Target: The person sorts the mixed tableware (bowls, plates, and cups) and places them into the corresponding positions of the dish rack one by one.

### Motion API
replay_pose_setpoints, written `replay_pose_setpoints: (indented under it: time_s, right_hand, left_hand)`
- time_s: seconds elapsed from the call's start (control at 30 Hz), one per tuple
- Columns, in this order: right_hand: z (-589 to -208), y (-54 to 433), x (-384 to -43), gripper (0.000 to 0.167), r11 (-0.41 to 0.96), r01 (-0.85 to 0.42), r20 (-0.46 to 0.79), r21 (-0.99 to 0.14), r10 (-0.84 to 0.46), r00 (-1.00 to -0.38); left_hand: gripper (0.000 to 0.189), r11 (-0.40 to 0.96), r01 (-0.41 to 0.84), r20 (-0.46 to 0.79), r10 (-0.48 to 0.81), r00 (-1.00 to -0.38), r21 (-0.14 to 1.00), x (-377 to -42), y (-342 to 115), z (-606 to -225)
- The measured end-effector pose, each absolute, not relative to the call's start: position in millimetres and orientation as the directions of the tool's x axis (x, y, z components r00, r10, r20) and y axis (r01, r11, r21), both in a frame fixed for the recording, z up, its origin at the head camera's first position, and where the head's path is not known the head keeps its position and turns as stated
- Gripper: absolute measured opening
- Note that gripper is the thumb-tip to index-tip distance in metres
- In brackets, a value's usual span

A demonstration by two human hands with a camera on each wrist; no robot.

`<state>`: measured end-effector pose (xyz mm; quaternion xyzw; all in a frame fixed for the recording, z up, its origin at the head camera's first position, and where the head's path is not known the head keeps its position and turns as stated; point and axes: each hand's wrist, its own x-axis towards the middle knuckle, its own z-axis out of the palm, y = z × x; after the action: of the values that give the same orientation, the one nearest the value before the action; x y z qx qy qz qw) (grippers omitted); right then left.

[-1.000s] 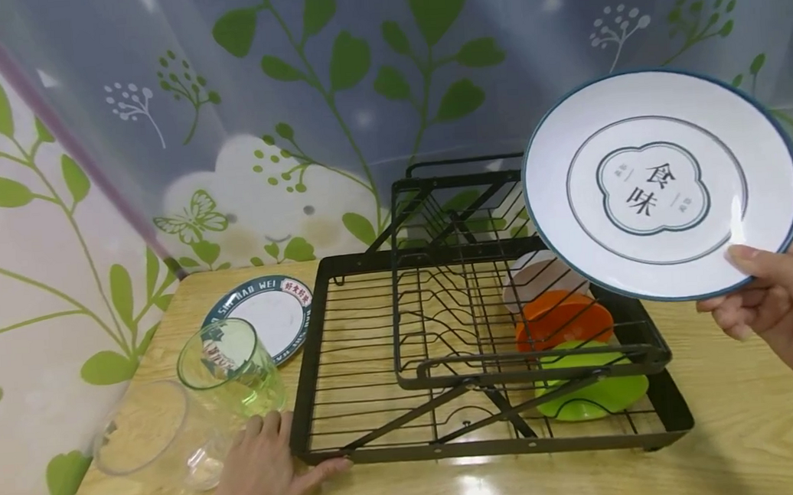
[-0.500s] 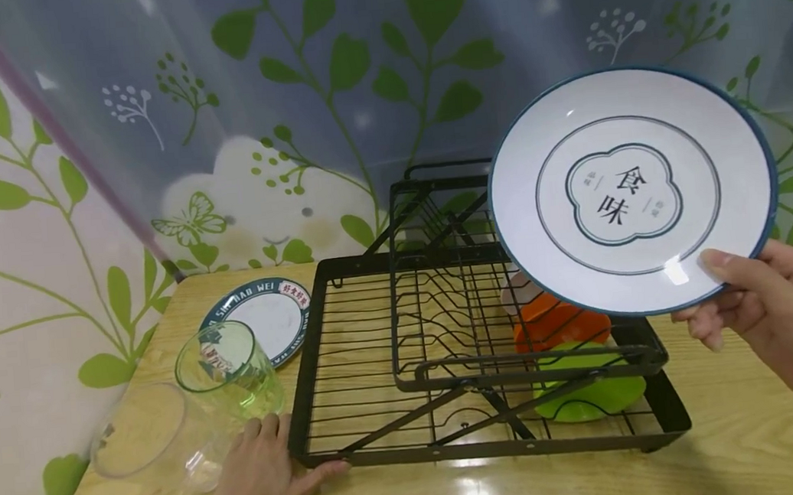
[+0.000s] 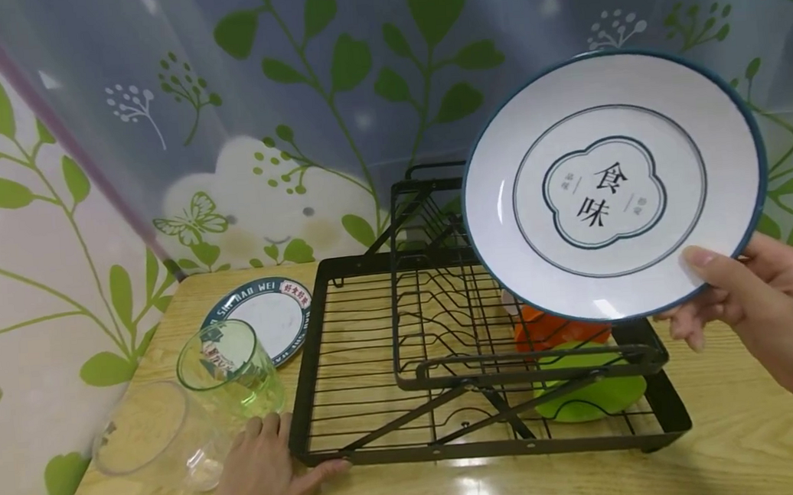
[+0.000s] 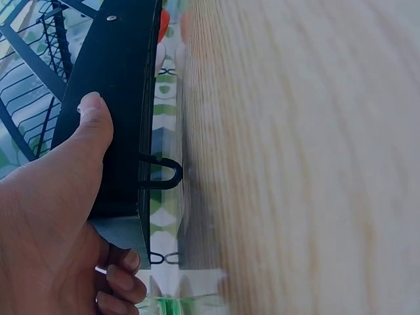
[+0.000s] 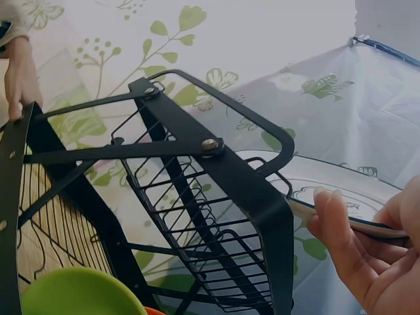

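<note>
My right hand (image 3: 773, 305) pinches the rim of a white plate (image 3: 602, 187) with a blue edge, thumb on its face and fingers behind. The plate is held tilted above the right part of a black two-tier dish rack (image 3: 486, 449), hiding part of the upper tier. At the rack's front left corner, my left hand (image 3: 263, 468) grips the frame; in the left wrist view its thumb (image 4: 95, 121) lies along the front panel and the fingers curl by the corner. A green bowl (image 3: 586, 391) and an orange bowl (image 3: 547, 333) sit in the rack's lower right.
Left of the rack stand a green glass (image 3: 228, 366) and a clear glass (image 3: 147, 434). Behind them a small plate with a dark lettered rim (image 3: 270, 318) lies on the wooden table (image 3: 744, 376). A leaf-patterned curtain (image 3: 330, 91) hangs behind.
The white plate has moved left and slightly up in my right hand, over the rack, covering more of the orange bowl and the pale bowl. My left hand has stayed at the rack's corner.
</note>
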<state>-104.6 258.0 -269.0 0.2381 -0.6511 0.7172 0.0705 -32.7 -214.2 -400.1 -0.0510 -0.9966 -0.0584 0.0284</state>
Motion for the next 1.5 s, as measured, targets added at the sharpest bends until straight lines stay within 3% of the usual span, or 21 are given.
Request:
replay_pose_setpoints:
  time_s: [0.47, 0.73, 1.1, 1.27, 1.37, 1.5]
  right_hand:
    - [-261, 242, -96, 0.02, 0.175, -0.433, 0.419, -0.884, -0.108, -0.901]
    - [-252, 233, -90, 0.023, 0.475, -0.471, 0.466, -0.744, -0.138, -0.874]
    - [-258, 233, -90, 0.034, 0.418, -0.496, 0.477, -0.761, -0.157, -0.865]
    - [-259, 231, -92, 0.034, 0.3, -0.604, 0.559, -0.739, -0.227, -0.797]
    - [-259, 229, -92, 0.033, 0.333, -0.665, 0.612, -0.669, -0.262, -0.746]
    - [-260, 226, -91, 0.03, 0.486, -0.684, 0.651, -0.543, -0.271, -0.709]
  left_hand:
    - [0.091, 0.985, 0.115, 0.084, 0.105, -0.991, 0.128, -34, -214, -401]
    - [0.087, 0.982, 0.127, 0.106, 0.113, -0.988, 0.14, -33, -216, -403]
    - [0.09, 0.983, 0.107, 0.037, 0.103, -0.994, 0.152, -34, -214, -399]
    - [0.091, 0.983, 0.098, 0.024, 0.096, -0.995, 0.156, -34, -214, -399]
    - [0.091, 0.983, 0.096, 0.024, 0.094, -0.995, 0.154, -34, -215, -400]
    - [0.091, 0.984, 0.097, 0.028, 0.094, -0.995, 0.152, -34, -215, -401]
